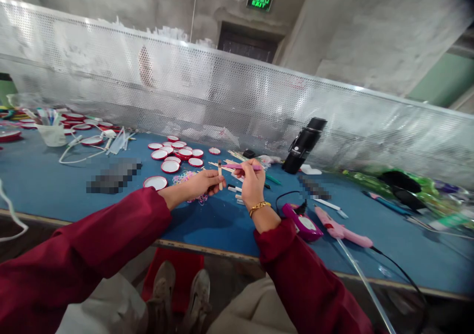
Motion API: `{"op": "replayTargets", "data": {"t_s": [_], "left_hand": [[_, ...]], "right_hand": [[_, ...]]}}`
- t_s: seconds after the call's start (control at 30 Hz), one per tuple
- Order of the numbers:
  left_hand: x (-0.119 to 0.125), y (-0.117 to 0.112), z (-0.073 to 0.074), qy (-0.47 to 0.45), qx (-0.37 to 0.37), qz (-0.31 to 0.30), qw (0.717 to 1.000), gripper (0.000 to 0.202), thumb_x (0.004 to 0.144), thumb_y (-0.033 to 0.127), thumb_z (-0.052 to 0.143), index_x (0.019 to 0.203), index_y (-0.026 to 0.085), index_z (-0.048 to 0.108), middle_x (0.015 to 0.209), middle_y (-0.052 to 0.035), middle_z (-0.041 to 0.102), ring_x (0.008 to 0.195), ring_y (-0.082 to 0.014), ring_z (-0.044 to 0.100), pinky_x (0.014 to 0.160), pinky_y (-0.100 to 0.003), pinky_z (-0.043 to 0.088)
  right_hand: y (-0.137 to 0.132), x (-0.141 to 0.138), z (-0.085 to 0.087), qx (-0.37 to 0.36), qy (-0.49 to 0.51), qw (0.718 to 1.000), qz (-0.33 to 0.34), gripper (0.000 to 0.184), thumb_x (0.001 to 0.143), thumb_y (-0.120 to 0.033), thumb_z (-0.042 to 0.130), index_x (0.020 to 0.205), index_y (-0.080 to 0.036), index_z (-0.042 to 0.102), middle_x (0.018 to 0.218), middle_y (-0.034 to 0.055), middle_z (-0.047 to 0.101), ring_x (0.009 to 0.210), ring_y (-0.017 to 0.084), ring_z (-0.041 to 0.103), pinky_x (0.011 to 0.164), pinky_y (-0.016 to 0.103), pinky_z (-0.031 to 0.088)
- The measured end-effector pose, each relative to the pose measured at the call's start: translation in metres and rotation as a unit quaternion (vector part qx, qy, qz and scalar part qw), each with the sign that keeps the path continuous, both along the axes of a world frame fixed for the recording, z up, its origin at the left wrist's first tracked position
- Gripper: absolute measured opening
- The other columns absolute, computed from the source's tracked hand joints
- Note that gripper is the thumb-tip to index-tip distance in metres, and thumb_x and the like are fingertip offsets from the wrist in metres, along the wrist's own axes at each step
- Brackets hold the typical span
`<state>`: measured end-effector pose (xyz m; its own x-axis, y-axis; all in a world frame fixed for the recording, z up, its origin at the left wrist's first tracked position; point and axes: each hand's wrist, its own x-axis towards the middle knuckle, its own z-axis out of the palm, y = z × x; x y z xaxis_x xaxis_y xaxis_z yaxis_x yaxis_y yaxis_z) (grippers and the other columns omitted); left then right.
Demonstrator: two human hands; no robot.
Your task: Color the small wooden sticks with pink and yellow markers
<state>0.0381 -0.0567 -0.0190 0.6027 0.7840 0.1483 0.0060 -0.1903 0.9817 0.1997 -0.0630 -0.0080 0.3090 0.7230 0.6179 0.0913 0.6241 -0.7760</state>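
Note:
Between its fingers my left hand [207, 184] pinches a small flat wooden stick [221, 183], held upright, with a dark brown top end. My right hand [253, 185] grips a pink pen [237, 166] like a writing tool, its tip pointing left at the top of the stick. Whether the tip touches the stick, I cannot tell. Under and beside my left hand lies a pile of small colourful rubber bands [184, 177]. Several pens and thin sticks lie on the blue table behind and between my hands.
Red-rimmed white lids [170, 166] are spread at the back left. A black bottle [304, 146] stands at the back right. A purple box [302, 223] and a pink glue gun [342, 229] with a cord lie right of my right arm. A perforated metal screen [237, 92] borders the table.

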Motion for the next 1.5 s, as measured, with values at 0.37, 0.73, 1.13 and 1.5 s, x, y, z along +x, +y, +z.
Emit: {"op": "replayTargets", "data": {"t_s": [0.37,0.73,1.13,1.5], "left_hand": [[0.0000,0.0011,-0.0006,-0.003,0.000,-0.001,1.000,0.032,0.085,0.044,0.051,0.076,0.015,0.056,0.056,0.0027,0.049,0.046,-0.0060,0.043,0.046,-0.019,0.033],[-0.0008,0.0017,-0.0018,0.001,0.008,-0.003,1.000,0.034,0.085,0.046,0.051,0.077,0.014,0.056,0.057,0.0019,0.049,0.047,-0.0061,0.043,0.046,-0.019,0.033],[-0.0001,0.0073,-0.0075,-0.004,0.023,-0.031,0.999,0.034,0.085,0.048,0.051,0.079,0.015,0.057,0.059,0.0024,0.049,0.049,-0.0065,0.044,0.046,-0.019,0.035],[-0.0004,0.0038,-0.0034,0.010,0.016,-0.019,1.000,0.034,0.085,0.048,0.051,0.077,0.016,0.057,0.058,0.0021,0.049,0.047,-0.0064,0.043,0.046,-0.019,0.034]], "right_hand": [[0.0011,0.0000,-0.0011,0.006,0.002,1.000,0.003,0.018,0.080,-0.025,0.053,0.063,-0.020,0.050,0.052,-0.0040,0.058,0.049,0.010,0.051,0.052,0.024,0.040],[-0.0001,0.0001,-0.0002,0.001,-0.006,1.000,0.007,0.017,0.080,-0.026,0.052,0.064,-0.020,0.049,0.054,-0.0037,0.058,0.050,0.010,0.052,0.053,0.025,0.040],[-0.0021,-0.0029,0.0002,-0.002,-0.014,1.000,0.019,0.021,0.080,-0.030,0.056,0.064,-0.020,0.049,0.053,-0.0032,0.058,0.050,0.010,0.052,0.054,0.025,0.042],[-0.0004,-0.0018,-0.0018,0.008,-0.019,1.000,0.018,0.020,0.081,-0.029,0.055,0.064,-0.020,0.050,0.055,-0.0038,0.058,0.051,0.010,0.053,0.055,0.024,0.042]]}}
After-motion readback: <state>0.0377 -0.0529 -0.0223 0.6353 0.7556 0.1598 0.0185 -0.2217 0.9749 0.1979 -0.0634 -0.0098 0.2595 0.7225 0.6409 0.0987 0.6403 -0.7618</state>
